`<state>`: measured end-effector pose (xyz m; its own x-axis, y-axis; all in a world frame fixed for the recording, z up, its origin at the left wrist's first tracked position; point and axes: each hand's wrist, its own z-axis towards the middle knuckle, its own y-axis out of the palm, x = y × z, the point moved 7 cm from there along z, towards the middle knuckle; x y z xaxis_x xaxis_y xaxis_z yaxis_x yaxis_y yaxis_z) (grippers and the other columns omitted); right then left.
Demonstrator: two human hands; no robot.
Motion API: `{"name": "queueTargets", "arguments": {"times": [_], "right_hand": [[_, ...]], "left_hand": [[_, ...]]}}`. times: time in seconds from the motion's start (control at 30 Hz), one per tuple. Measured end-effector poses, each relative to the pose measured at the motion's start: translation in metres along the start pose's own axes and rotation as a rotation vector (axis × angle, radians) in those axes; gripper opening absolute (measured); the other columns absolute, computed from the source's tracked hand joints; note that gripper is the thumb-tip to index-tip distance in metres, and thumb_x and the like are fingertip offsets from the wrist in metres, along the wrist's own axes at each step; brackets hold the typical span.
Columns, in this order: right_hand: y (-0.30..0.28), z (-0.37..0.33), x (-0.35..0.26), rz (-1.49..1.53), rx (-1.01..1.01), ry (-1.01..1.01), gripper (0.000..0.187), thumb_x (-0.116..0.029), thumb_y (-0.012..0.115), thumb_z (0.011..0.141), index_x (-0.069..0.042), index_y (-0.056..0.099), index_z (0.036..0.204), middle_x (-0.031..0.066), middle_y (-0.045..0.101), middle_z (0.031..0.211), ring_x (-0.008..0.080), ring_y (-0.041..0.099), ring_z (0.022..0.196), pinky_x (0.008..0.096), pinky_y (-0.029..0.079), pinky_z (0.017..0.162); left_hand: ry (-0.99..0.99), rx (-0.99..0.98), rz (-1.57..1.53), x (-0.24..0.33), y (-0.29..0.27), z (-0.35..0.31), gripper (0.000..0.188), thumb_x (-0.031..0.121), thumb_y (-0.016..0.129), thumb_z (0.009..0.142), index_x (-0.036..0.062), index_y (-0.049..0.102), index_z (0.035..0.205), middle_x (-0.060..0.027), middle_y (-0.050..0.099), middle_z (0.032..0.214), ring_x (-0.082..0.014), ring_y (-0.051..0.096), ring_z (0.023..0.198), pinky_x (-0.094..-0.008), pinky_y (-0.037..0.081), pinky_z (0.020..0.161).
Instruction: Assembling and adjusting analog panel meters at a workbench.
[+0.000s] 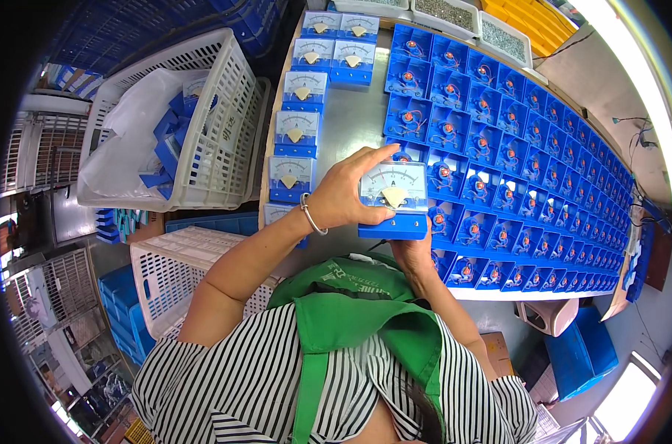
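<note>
In front of my chest I hold a blue analog meter (389, 177) with a white dial and a cream fan-shaped piece on its face. My left hand (343, 191), with a bracelet at the wrist, grips its left side, thumb across the front lower edge and fingers along the top. My right hand (416, 255) holds the meter's lower right from beneath; most of its fingers are hidden. Just right of it lie rows of open blue meter housings (443, 176) with red and copper-coloured parts inside. Finished-looking meters (294, 133) stand in a column to the left.
A white crate (236, 122) at the left holds blue pieces and plastic film. Another pale crate (169, 251) sits below it. Trays of small parts (447, 15) and a yellow bin (532, 26) line the far edge. A blue bin (584, 355) stands at lower right.
</note>
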<state>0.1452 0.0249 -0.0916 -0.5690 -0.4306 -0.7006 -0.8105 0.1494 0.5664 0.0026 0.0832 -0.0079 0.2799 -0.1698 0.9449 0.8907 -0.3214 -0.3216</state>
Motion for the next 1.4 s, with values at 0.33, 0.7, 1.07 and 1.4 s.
{"name": "queueTargets", "arguments": {"times": [0.33,0.7,1.07,1.4], "right_hand": [[-0.027,0.013,-0.050,-0.723,0.006,-0.188,0.019,-0.001,0.057,0.088,0.001,0.057,0.107,0.0065,0.062,0.091,0.0097,0.056,0.079,0.0255,0.047,0.071],[0.060,-0.035,-0.111,-0.370,-0.355,-0.644,0.024,-0.008,0.055,0.094,0.003,0.045,0.114,0.0224,0.061,0.108,0.0313,0.063,0.102,0.0433,0.050,0.091],[0.068,-0.039,-0.115,-0.779,-0.391,-0.642,0.028,0.002,0.060,0.087,0.001,0.054,0.115,0.0177,0.064,0.103,0.0258,0.065,0.095,0.0349,0.052,0.083],[0.088,-0.058,-0.101,-1.084,-0.678,-0.620,0.047,0.012,0.067,0.068,-0.002,0.062,0.113,0.0131,0.067,0.106,0.0261,0.067,0.084,0.0316,0.055,0.069]], "left_hand": [[0.066,0.065,0.195,-0.011,-0.010,-0.007,0.084,0.026,0.077,0.062,0.0073,0.043,0.137,-0.0152,0.056,0.118,-0.0308,0.055,0.110,-0.0373,0.044,0.095],[0.149,-0.021,0.222,-0.009,0.017,-0.011,0.088,0.021,0.080,0.060,0.0069,0.041,0.138,-0.0163,0.054,0.124,-0.0329,0.054,0.112,-0.0390,0.045,0.096],[0.156,-0.076,0.224,-0.011,0.021,-0.014,0.091,0.019,0.081,0.057,0.0087,0.042,0.138,-0.0146,0.057,0.119,-0.0314,0.056,0.108,-0.0379,0.047,0.093],[0.182,-0.032,0.205,-0.024,0.020,-0.018,0.093,0.020,0.080,0.057,0.0071,0.040,0.140,-0.0150,0.057,0.118,-0.0319,0.056,0.108,-0.0384,0.046,0.093]]}}
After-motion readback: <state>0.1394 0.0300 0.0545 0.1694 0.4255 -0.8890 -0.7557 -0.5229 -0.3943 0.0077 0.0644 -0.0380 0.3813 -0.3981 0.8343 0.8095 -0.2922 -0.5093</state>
